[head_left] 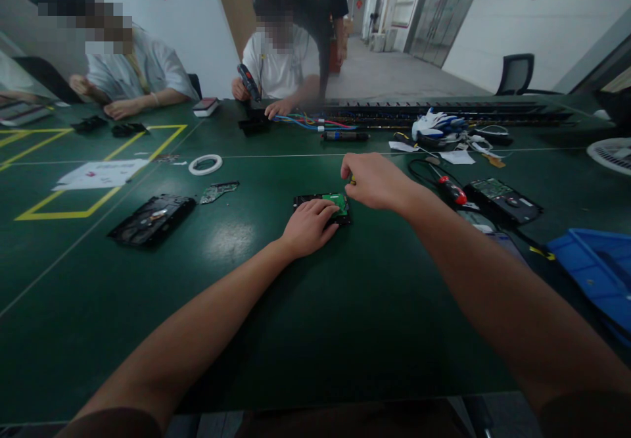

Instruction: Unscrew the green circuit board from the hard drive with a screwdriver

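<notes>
A hard drive with a green circuit board facing up lies on the green table in front of me. My left hand grips it, fingers laid over the board and thumb along the near edge. Just above the drive's right end, my right hand is closed around a small tool with a yellow part; most of the tool is hidden by the fingers, so its kind does not show. To the left lie another hard drive and a loose circuit board.
On the right are a red-and-black screwdriver, another hard drive, a blue bin and gloves. A white tape roll and paper lie left. Across the table, one person holds a power screwdriver; another sits left.
</notes>
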The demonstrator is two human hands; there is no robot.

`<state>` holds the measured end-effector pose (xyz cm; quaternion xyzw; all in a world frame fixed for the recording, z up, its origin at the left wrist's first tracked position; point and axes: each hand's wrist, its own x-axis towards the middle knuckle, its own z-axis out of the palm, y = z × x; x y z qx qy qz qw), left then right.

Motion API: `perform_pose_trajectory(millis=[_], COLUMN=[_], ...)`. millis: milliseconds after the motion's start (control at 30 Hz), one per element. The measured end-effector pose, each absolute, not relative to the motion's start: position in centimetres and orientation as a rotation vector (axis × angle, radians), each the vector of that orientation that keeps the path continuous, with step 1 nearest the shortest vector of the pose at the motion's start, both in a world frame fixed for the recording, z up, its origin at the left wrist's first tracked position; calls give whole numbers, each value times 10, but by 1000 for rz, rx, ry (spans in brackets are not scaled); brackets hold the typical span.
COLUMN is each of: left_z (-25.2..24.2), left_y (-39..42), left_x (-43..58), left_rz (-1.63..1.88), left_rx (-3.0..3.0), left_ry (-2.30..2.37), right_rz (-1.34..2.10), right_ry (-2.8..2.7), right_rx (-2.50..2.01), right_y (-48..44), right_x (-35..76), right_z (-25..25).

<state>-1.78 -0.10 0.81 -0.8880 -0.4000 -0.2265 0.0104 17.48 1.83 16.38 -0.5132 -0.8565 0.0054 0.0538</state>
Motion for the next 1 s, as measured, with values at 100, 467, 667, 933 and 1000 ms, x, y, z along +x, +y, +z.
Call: perform_pose_trajectory(millis=[100,467,667,933,1000], left_z=[8,7,10,8,8], left_y=[-2,-1,-2,-2,-2], left_x=[-18,-18,-17,-17,-17], left_rz=[-703,-717,-714,-713,-708], left_rx=[-2766,-2771,-2771,-2769,-2768], left_ry=[-1246,-1240,-1245,-1244,-1248], right_rz=[63,-57,17,-45,-32], right_ry=[-2636,-2608,-2641,-2574,-2577], right_rx=[-1498,-1635,-1509,-1642,-1603], right_y=[18,16,17,16,17], right_x=[174,173,173,173,173], right_z=[163,164,163,161,161])
